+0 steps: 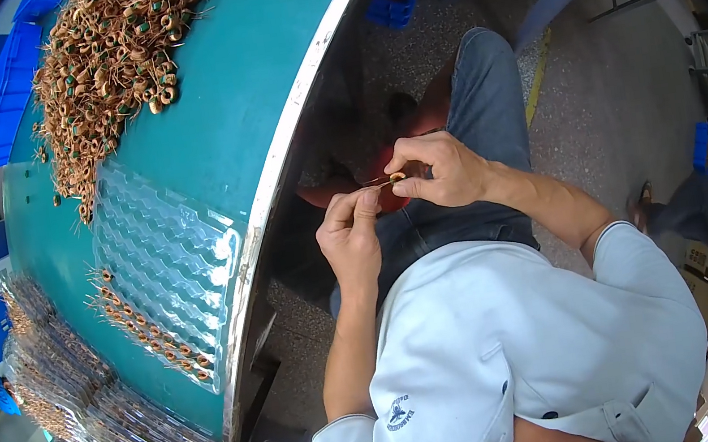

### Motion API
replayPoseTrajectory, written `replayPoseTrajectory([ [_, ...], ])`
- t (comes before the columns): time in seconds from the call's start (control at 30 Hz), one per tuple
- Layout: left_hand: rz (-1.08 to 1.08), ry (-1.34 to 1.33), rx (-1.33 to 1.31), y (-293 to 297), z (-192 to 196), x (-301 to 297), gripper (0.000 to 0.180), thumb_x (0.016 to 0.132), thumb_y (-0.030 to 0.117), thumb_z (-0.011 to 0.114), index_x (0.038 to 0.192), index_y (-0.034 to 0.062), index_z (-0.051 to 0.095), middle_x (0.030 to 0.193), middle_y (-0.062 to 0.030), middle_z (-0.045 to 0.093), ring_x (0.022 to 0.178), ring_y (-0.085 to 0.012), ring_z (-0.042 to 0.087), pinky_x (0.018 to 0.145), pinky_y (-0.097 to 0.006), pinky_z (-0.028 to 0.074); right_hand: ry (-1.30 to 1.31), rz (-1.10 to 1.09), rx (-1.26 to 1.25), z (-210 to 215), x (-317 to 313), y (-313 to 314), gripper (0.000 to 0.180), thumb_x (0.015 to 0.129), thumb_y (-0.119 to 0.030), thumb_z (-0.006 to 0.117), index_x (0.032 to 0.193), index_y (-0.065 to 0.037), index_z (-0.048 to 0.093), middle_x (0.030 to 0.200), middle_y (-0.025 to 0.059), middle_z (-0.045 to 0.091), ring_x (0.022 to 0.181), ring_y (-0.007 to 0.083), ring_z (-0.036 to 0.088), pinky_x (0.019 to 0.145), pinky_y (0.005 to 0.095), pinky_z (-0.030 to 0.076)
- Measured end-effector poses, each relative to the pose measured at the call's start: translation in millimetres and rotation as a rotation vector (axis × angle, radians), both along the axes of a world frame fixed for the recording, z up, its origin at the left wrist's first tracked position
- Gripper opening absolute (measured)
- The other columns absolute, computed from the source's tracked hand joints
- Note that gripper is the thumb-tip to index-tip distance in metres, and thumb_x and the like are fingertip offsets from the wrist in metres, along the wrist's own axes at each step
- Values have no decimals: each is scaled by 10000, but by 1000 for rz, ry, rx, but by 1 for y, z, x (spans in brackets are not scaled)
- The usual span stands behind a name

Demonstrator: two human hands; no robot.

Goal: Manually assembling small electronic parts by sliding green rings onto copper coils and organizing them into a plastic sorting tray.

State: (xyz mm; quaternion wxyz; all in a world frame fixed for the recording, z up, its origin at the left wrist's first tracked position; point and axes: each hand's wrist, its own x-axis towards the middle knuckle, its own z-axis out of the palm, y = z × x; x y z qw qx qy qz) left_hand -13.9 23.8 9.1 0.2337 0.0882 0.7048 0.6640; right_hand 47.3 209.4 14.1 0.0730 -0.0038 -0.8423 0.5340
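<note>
Far over on my left, a tall blue bin (11, 97) stands by the edge of the green surface (233, 66), and nearer to me sits a stack of clear trays (119, 417) with coppery bits in it. Next comes a big pile of copper rings (110, 65), all messy, with wires poking out. Beside it lies one clear tray (162, 239) with wavy rows; some rings (147, 327) sit in it, along the side close to the stack. Then come my hands, over my lap and off the surface. My left hand (351, 230) is pinched narrow, and it seems to hold the thin wires (380, 185) of one small ring (398, 177). That ring is between my hands, in the finger and thumb of my right hand (445, 172), which are close together on it. To do this well, I think the right hand should hold the ring still but softly, while the left works the wires gently, since a hard tug could bend or snap them.
</note>
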Motion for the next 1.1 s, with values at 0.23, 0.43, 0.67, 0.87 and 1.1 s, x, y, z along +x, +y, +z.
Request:
replayPoseTrajectory([
  [0.23, -135, -29, -88, 0, 5, -8, 137, 918, 113, 674, 930, -22, 701, 779, -22, 626, 702, -77, 563, 631, -220, 457, 25, 18, 21, -13, 1, -4, 198, 801, -126, 756, 904, -2, 640, 797, 102, 671, 731, 198, 668, 629, 293, 510],
  [0.43, -132, -90, 11, -3, -8, -10, 158, 927, 141, 671, 914, -14, 701, 788, -14, 636, 710, -80, 574, 649, -212, 464, -4, 27, -417, -27, 8, -11, 103, 873, -112, 694, 915, -28, 649, 787, 30, 647, 678, 82, 595, 602, 256, 487],
  [0.67, -50, 7, 12, -9, -18, -4, 347, 925, 134, 673, 1227, -6, 576, 1052, -70, 636, 898, -117, 602, 816, -246, 503, -240, -131, -800, -29, 5, -12, 170, 952, -162, 616, 1027, -16, 571, 836, 85, 658, 680, 105, 621, 606, 244, 529],
  [0.87, -170, 258, -45, -6, -16, -4, 196, 897, 52, 672, 1079, -21, 663, 1014, -91, 658, 845, -141, 633, 777, -245, 520, -462, -106, -1088, -36, 8, -20, 187, 982, -209, 573, 996, -23, 589, 809, 80, 650, 662, 109, 623, 565, 226, 528],
  [1.1, -144, -186, -57, -8, -16, -4, 167, 912, 104, 679, 994, -41, 686, 884, -41, 689, 779, -112, 624, 681, -223, 498, -289, -42, -435, -22, 9, -21, 243, 932, -187, 649, 1098, -13, 608, 914, 91, 671, 779, 133, 651, 604, 250, 530],
])
